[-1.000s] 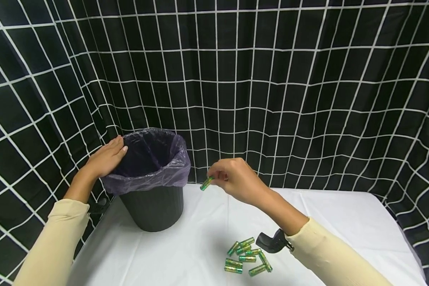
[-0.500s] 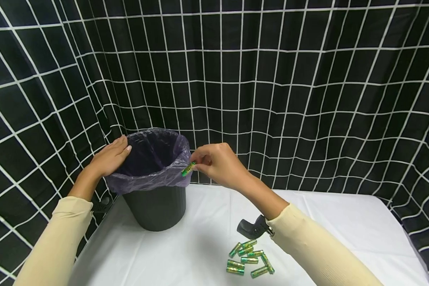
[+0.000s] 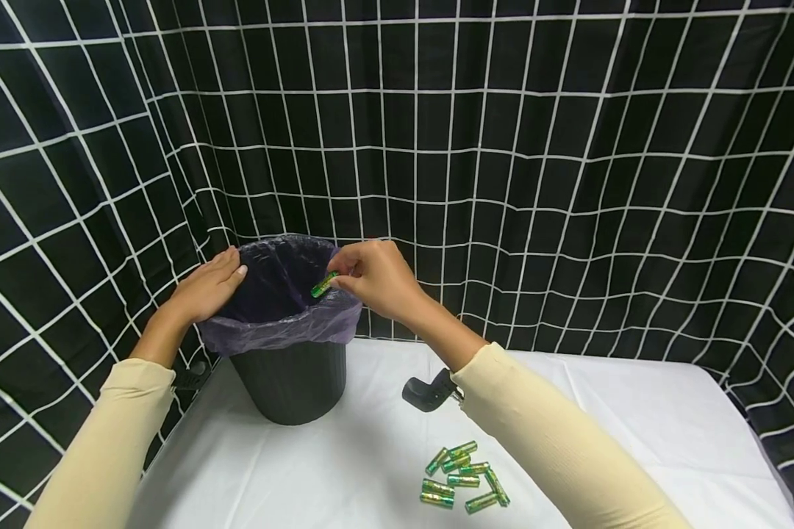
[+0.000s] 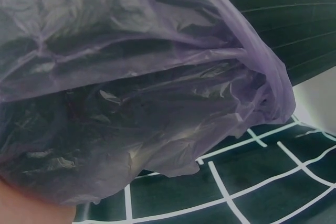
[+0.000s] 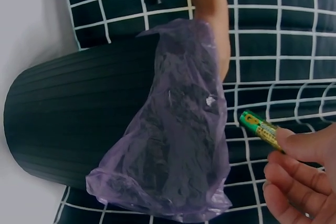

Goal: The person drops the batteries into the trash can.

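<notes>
Pinched between the thumb and fingers of my right hand (image 3: 379, 278) is a green and gold battery (image 3: 324, 284), also plain in the right wrist view as a battery (image 5: 258, 128). That hand hovers over the right side of a dark ribbed trash can (image 3: 291, 382). A translucent purple bag (image 3: 284, 334) lines the can and folds over its rim. My left hand (image 3: 208, 285) rests with straight fingers on the left side of the lined rim. Several more batteries (image 3: 463, 480) lie in a loose group on the white table. The can's bottom is hidden from sight.
A white cloth covers the table (image 3: 370, 455). Behind and to the left hangs a black curtain (image 3: 503, 184) with a white grid. A black wrist mount (image 3: 430, 391) juts from the right sleeve, above the table.
My right hand has carried the battery leftward and up, from beside the can to over its rim. The left hand stays on the rim.
</notes>
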`<move>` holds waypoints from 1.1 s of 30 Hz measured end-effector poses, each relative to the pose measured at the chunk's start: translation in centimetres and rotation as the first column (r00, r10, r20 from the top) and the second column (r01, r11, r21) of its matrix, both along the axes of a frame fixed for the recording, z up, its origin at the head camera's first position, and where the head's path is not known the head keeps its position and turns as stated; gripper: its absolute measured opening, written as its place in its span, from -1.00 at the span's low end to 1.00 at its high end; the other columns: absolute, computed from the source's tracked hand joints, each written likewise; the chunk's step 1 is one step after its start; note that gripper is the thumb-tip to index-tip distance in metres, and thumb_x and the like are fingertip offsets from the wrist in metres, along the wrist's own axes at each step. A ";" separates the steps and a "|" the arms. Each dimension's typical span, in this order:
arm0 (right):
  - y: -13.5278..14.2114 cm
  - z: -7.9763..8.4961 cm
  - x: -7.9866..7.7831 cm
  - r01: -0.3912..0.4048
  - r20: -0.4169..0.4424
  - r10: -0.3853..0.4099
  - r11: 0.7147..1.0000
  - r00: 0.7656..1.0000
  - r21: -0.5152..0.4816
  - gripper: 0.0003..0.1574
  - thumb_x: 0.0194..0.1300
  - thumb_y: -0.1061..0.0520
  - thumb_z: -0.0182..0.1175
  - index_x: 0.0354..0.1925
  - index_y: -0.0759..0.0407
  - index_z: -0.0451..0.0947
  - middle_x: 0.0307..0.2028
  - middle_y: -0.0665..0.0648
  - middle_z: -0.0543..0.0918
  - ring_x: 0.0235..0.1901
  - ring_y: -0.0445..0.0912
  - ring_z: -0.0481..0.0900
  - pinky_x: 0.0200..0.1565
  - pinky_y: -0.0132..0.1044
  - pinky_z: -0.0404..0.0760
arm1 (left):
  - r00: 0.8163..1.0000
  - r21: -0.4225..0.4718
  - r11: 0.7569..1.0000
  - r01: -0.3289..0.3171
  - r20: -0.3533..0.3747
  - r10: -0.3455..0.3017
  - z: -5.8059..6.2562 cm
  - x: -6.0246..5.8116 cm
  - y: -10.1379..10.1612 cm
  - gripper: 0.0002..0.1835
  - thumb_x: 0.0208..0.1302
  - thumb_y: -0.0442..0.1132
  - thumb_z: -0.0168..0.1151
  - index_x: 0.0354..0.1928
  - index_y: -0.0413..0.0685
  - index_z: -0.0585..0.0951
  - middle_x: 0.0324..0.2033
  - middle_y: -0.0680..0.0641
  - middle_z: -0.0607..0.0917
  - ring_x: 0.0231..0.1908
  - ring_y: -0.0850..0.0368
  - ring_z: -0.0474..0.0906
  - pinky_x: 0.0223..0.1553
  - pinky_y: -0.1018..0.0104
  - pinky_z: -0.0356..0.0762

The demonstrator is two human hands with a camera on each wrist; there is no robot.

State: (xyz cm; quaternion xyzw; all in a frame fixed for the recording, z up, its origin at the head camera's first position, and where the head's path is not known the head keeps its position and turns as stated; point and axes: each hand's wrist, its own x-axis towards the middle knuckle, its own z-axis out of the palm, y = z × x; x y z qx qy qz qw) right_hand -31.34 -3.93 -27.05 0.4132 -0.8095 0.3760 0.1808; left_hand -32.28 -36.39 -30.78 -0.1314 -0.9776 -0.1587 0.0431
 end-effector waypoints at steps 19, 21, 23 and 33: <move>-4.4 0.1 -0.8 0.153 0.029 -0.162 0.967 0.986 0.202 -0.79 0.23 0.03 0.48 -0.14 0.00 0.79 -0.40 -0.10 0.71 -0.35 -0.23 0.60 -0.34 -0.27 0.56 | 1.000 0.003 1.000 -0.005 0.009 0.005 0.2 0.0 0.1 -0.28 0.68 0.02 -0.47 0.51 -0.53 -0.08 0.53 -0.47 -0.13 0.54 -0.38 -0.25 0.52 -0.19 -0.22; -4.5 0.1 -0.6 0.148 0.027 -0.157 0.967 0.987 0.208 -0.78 0.23 0.01 0.49 -0.14 0.00 0.80 -0.41 -0.10 0.71 -0.35 -0.24 0.60 -0.34 -0.27 0.56 | 1.000 -0.001 1.000 -0.006 0.010 0.006 0.3 0.0 0.1 -0.28 0.68 0.02 -0.47 0.51 -0.53 -0.08 0.53 -0.47 -0.13 0.54 -0.38 -0.25 0.52 -0.19 -0.22; -4.4 0.1 -0.5 0.150 0.021 -0.158 0.966 0.987 0.210 -0.80 0.24 0.00 0.48 -0.16 0.00 0.80 -0.42 -0.11 0.71 -0.36 -0.24 0.59 -0.35 -0.28 0.55 | 1.000 -0.001 1.000 -0.006 0.010 0.006 0.3 0.0 0.2 -0.28 0.68 0.01 -0.47 0.51 -0.53 -0.08 0.53 -0.47 -0.13 0.54 -0.38 -0.25 0.53 -0.18 -0.22; -2.6 -0.4 0.1 0.144 -0.021 -0.142 0.978 0.990 0.153 -0.87 0.27 0.03 0.46 -0.23 0.02 0.81 -0.40 -0.10 0.75 -0.39 -0.26 0.63 -0.36 -0.29 0.57 | 1.000 0.004 1.000 -0.005 0.013 0.005 0.3 0.1 0.1 -0.28 0.68 0.01 -0.46 0.50 -0.54 -0.07 0.53 -0.48 -0.13 0.54 -0.38 -0.26 0.52 -0.18 -0.22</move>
